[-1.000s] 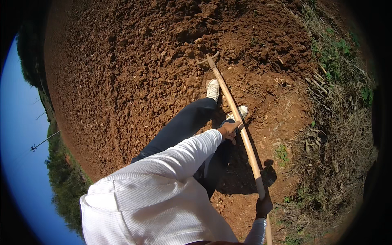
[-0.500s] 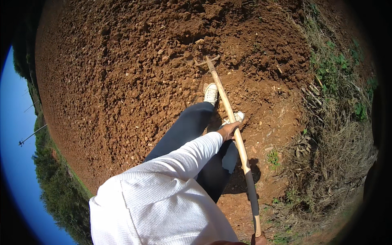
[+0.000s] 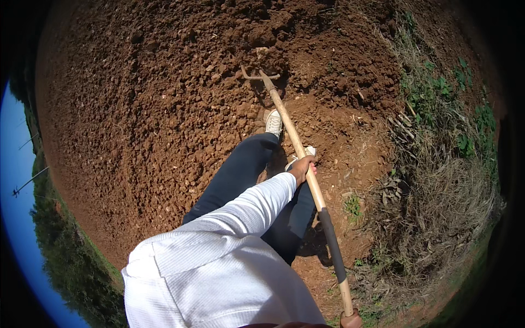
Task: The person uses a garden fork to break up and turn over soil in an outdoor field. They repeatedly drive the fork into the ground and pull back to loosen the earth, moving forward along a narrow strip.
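A long wooden-handled pronged hoe point(image 3: 292, 131) slants from the loose soil down to the lower edge. Its curved metal head point(image 3: 257, 77) is at the soil just beyond my feet; how deep its tips sit I cannot tell. My left hand point(image 3: 302, 169) wraps around the pale shaft near its middle. A dark sleeve of wrapping covers the shaft further down. At the butt end, my right hand point(image 3: 351, 319) closes round the handle, partly cut off by the lower edge.
My light shoes point(image 3: 274, 123) stand on reddish, cloddy soil point(image 3: 158, 126) close to the shaft. Dry grass and green weeds point(image 3: 437, 202) line the right side. Trees point(image 3: 65, 257) and a utility pole point(image 3: 31, 182) show at the far left.
The hoe's head has shifted left in the picture, and more of its curved crosspiece shows. Both hands keep hold of the handle. The whole view has drifted slightly.
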Action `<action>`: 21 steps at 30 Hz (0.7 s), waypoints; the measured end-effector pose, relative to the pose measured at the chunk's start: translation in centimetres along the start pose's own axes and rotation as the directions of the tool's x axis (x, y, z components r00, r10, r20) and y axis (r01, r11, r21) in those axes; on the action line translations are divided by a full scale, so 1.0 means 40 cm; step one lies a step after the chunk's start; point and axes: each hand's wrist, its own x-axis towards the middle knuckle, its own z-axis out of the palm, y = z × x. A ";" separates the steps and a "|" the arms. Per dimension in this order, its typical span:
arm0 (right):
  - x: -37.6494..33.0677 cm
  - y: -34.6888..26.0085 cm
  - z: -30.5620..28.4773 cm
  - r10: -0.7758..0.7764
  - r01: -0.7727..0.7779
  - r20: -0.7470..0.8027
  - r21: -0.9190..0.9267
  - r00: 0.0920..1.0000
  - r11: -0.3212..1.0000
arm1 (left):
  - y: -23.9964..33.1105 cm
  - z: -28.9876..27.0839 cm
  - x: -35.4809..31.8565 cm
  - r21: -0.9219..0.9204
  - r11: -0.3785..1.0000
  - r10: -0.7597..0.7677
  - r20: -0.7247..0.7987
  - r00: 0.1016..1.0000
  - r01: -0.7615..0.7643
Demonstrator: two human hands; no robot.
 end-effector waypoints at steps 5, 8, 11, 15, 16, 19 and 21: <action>0.139 -0.151 0.078 -0.225 0.217 0.095 0.086 0.970 0.972 | 0.162 -0.054 -0.017 0.209 0.959 0.229 -0.165 0.959 -0.193; 0.191 -0.311 0.103 -0.511 0.515 -0.069 0.143 0.857 0.845 | 0.336 -0.098 -0.061 0.419 0.859 0.426 -0.266 0.865 -0.294; 0.185 -0.502 0.057 -0.633 0.733 -0.383 0.230 0.673 0.640 | 0.508 -0.151 -0.192 0.511 0.761 0.600 -0.322 0.732 -0.399; 0.121 -0.802 -0.096 -0.639 0.856 -0.590 0.197 0.493 0.479 | 0.675 -0.169 -0.404 0.315 0.632 0.775 -0.268 0.573 -0.708; 0.094 -0.872 -0.137 -0.681 0.880 -0.576 0.160 0.452 0.448 | 0.708 -0.170 -0.456 0.311 0.566 0.824 -0.229 0.518 -0.763; 0.007 -0.953 -0.246 -0.721 0.923 -0.588 0.127 0.365 0.363 | 0.757 -0.152 -0.555 0.077 0.429 0.900 -0.119 0.418 -0.900; -0.043 -0.953 -0.292 -0.766 0.920 -0.510 0.219 0.391 0.325 | 0.807 -0.128 -0.585 0.198 0.382 0.921 -0.158 0.355 -0.903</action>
